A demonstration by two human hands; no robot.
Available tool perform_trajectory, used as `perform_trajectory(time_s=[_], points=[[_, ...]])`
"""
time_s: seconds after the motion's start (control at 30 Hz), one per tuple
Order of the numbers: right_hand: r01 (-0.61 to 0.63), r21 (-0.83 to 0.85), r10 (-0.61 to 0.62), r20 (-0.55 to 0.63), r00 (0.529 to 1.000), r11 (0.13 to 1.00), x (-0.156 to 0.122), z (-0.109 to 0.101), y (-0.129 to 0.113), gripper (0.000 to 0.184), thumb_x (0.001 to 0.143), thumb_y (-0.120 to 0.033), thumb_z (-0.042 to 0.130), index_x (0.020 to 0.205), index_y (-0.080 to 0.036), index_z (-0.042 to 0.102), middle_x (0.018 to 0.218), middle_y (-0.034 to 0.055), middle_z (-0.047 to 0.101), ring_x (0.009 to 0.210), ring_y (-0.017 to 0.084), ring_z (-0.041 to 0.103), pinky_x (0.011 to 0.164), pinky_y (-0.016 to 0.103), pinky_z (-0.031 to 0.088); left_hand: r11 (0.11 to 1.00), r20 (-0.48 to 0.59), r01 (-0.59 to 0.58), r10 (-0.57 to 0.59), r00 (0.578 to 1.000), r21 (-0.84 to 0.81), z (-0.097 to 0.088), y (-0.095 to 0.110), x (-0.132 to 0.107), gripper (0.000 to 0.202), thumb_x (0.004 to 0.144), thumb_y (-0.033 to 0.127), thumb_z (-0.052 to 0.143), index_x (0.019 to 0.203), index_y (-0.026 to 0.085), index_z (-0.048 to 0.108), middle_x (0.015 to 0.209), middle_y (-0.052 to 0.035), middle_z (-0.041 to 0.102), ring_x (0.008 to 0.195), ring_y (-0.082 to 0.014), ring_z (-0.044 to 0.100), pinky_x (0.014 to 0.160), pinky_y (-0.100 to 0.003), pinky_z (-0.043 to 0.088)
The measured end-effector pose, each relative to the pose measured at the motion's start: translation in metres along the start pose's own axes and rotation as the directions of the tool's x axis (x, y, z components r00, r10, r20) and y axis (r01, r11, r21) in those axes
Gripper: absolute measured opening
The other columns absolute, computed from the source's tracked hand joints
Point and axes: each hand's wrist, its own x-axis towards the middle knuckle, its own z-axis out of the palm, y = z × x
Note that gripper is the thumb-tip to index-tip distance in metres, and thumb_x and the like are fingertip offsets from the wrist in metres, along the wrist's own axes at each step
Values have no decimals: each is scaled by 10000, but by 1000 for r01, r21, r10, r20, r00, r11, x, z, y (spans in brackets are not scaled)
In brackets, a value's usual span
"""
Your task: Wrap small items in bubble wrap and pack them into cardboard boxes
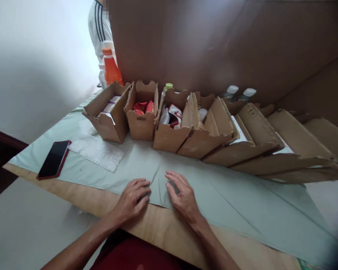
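My left hand (134,197) rests at the front edge of the pale green cloth (141,157), fingers slightly curled and apart, holding nothing. A short gap to its right, my right hand (181,195) lies on the same cloth with thumb and fingers parted and nothing between them. Beyond both hands stands a row of cardboard boxes. The nearest are a box with red packets (143,107) inside and a box (169,140) holding a red-and-white package (175,115) and clear plastic.
A phone in a red case (54,159) and a sheet of bubble wrap (97,152) lie at left. An orange bottle (111,69) stands behind the leftmost box (107,123). White-capped bottles (232,90) show behind the row. Part of a person in a striped sleeve (98,22) appears at the back.
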Motion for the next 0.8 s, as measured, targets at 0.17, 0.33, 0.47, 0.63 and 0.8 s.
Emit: perform_trajectory(time_s=[0.17,0.33,0.47,0.63,0.8], points=[[270,-267,-282,-9,959,925,98,-24,-47,257,1009,-195,505,1178,-224,696,1217,94,742,1136,250,661,954,415,503,988,-59,-90,83,995,-127,-6,0,-20,212,924,121,581,1051,215,722,993,-85,793,1076,-264,718,944,-442,567],[362,-551,-321,175,931,752,202,-9,-73,334,931,-199,600,1257,-145,652,1320,158,686,1294,346,523,1022,490,392,961,-140,-43,4,990,-274,-11,1,-16,168,906,126,590,976,214,715,863,-71,770,871,-229,730,808,-387,573],[356,-698,-174,320,931,622,254,21,-62,224,911,-222,626,1063,-86,717,1028,199,741,1087,359,578,903,487,377,948,-212,-44,-25,977,-316,-13,1,-18,167,879,133,583,954,200,717,844,-82,762,792,-216,712,747,-371,564],[396,-657,-241,317,917,641,274,40,-55,271,976,-322,600,816,-176,762,691,75,655,828,237,525,815,426,327,934,-292,-24,-86,952,-355,-13,0,-21,176,871,134,572,954,202,712,822,-83,749,784,-219,705,724,-368,578],[431,-609,-223,388,894,667,239,39,-95,173,928,-227,625,864,-178,778,764,92,712,865,250,560,857,451,351,964,-517,-32,-114,848,-266,-14,-2,-27,296,890,145,602,1169,223,666,1141,-126,724,1091,-264,683,938,-447,571]])
